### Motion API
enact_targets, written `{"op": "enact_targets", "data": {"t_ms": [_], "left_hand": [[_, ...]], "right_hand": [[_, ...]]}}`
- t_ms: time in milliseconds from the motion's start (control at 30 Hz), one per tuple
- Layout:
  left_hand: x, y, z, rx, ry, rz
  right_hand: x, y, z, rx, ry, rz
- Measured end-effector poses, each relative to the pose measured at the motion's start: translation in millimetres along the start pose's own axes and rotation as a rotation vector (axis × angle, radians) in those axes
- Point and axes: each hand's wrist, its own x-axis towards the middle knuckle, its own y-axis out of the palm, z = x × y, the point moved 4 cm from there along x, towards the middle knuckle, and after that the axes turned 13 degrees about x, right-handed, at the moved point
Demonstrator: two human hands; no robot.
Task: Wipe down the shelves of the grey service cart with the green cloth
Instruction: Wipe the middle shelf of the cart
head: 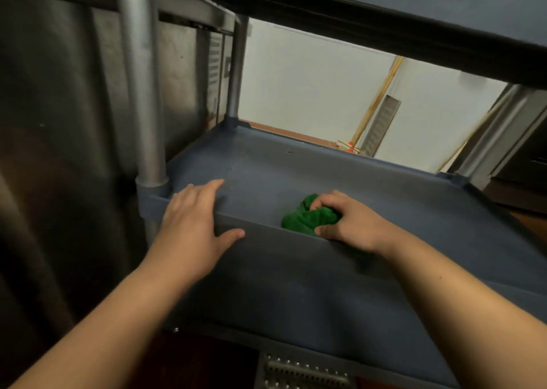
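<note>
The right hand [349,222] clutches the bunched green cloth [307,218] just inside the shelf [296,175] lip; unwiped surface stretches ahead of it, while the flat-fingered left hand [195,214] braces the rim alongside

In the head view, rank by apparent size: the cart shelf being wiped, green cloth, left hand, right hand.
1. Cart shelf
2. Left hand and right hand: look alike, not ranked; the right is curled.
3. Green cloth, bunched, partly hidden by the right hand.
</note>
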Motion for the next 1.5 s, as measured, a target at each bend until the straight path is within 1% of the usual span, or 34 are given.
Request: {"op": "enact_targets", "data": {"t_ms": [100,300,467,567,700,867,1000,1133,1300,1500], "left_hand": [[-5.3,-5.0,13.4,-0.057,-0.013,-0.044],[-12.6,-7.3,35.8,-0.083,-0.042,-0.102],[-13.1,-14.0,38.5,-0.082,-0.055,-0.137],[-12.4,-15.7,35.5,-0.065,-0.051,-0.142],[-15.6,-13.0,22.3,0.017,-0.034,-0.128],[-13.4,-4.9,-24.2,0.016,0.033,-0.105],[-12.7,7.4,-93.8,-0.02,0.119,-0.092],[-13.4,26.8,-171.1,-0.061,0.195,-0.021],[-12.5,49.7,-246.3,-0.096,0.236,0.029],[-15.1,74.8,-310.1,-0.095,0.291,0.072]], "right_hand": [[21.8,23.7,25.5,0.009,-0.026,0.025],[68.4,71.4,83.2,-0.007,-0.109,0.078],[95.1,106.4,124.5,0.006,-0.207,0.087],[99.4,114.6,132.5,0.026,-0.255,0.102],[90.4,103.3,122.2,-0.012,-0.264,0.121],[51.2,50.5,67.6,-0.046,-0.166,0.118],[0.6,-11.6,-7.1,-0.045,-0.046,0.088],[-60.9,-82.0,-86.2,-0.042,0.098,0.05],[-132.8,-159.8,-172.4,-0.014,0.301,-0.019],[-194.5,-218.6,-231.2,-0.03,0.487,-0.112]]}}
